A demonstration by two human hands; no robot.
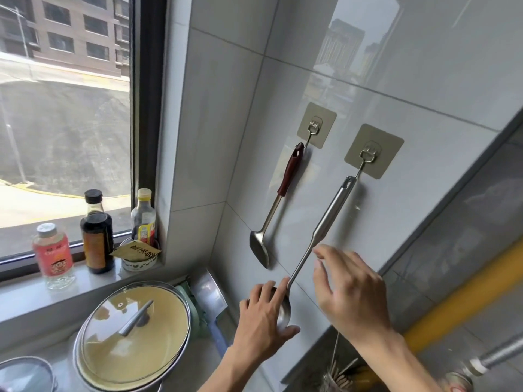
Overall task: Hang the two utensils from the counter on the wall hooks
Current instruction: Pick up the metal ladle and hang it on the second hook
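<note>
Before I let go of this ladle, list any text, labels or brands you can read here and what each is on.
Packet on the bowl: large dark characters, upside down, not legible.
Red-labelled bottle: cartoon figure, print too blurred.
Dark sauce bottle: label too blurred.
Yellow-capped bottle: QR-like square, text too small.
Ladle, spatula, hooks: none.

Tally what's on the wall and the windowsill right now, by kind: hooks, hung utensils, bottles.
Wall hooks: 2, the left hook and the right hook
Hung utensils: 2, the spatula and the ladle, with both hands at the ladle's lower end
Bottles on the windowsill: 3, the red-labelled bottle, the dark bottle and the yellow-capped bottle
Total: 7
</note>
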